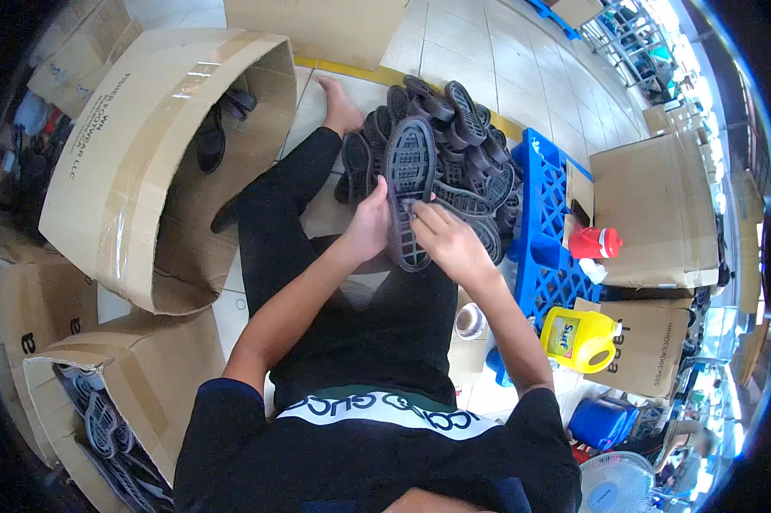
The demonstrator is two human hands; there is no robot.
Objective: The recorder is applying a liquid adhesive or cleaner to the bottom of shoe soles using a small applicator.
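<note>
I sit on the tiled floor with my legs stretched out. My left hand (371, 224) grips the left edge of a black rubber shoe sole (408, 175), tread side up, held upright in front of me. My right hand (443, 235) presses its fingers on the lower middle of the same sole. Just beyond it lies a heap of several black soles (466, 145).
A large open cardboard box (137, 154) lies on its side at my left with dark shoes inside. Another box (120, 385) with soles sits at lower left. A blue plastic pallet (543, 231), red bottle (596, 243), yellow jug (580, 339), small tin (470, 321) and fan (614, 483) stand at right.
</note>
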